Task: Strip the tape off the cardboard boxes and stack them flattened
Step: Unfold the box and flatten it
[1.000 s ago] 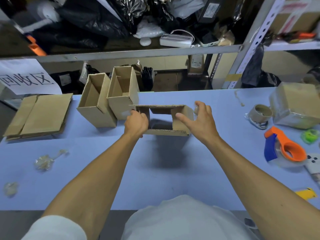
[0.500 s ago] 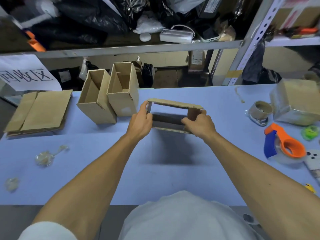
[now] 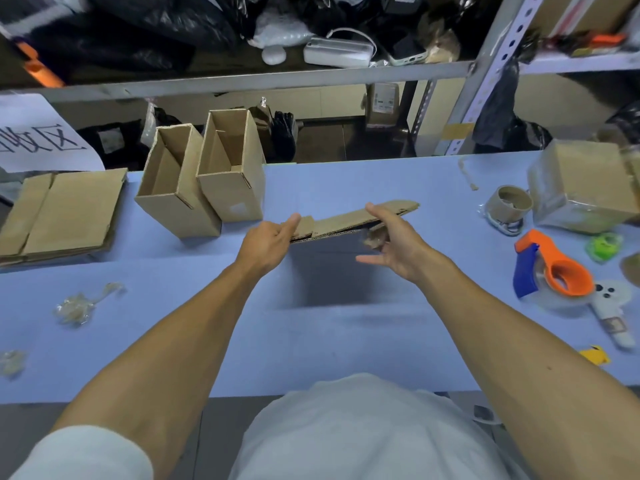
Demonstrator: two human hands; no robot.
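A small cardboard box (image 3: 349,221), pressed nearly flat, hangs above the middle of the blue table (image 3: 332,327). My left hand (image 3: 268,242) pinches its left end between thumb and fingers. My right hand (image 3: 393,244) holds the right end, thumb on top and fingers underneath, with a crumpled bit of tape (image 3: 374,240) against the fingers. Two open upright boxes (image 3: 180,188) (image 3: 233,168) stand side by side at the back left. A stack of flattened boxes (image 3: 65,213) lies at the far left.
Balls of stripped tape (image 3: 74,306) (image 3: 12,362) lie on the left of the table. On the right are a tape roll (image 3: 509,202), a tape-wrapped box (image 3: 585,188), an orange and blue tape dispenser (image 3: 554,275) and a white cutter (image 3: 613,327). Cluttered metal shelving (image 3: 242,81) runs behind.
The box in my hands went from an open rectangular tube to nearly flat. My right hand moved from the box's side to its right end, thumb on top.
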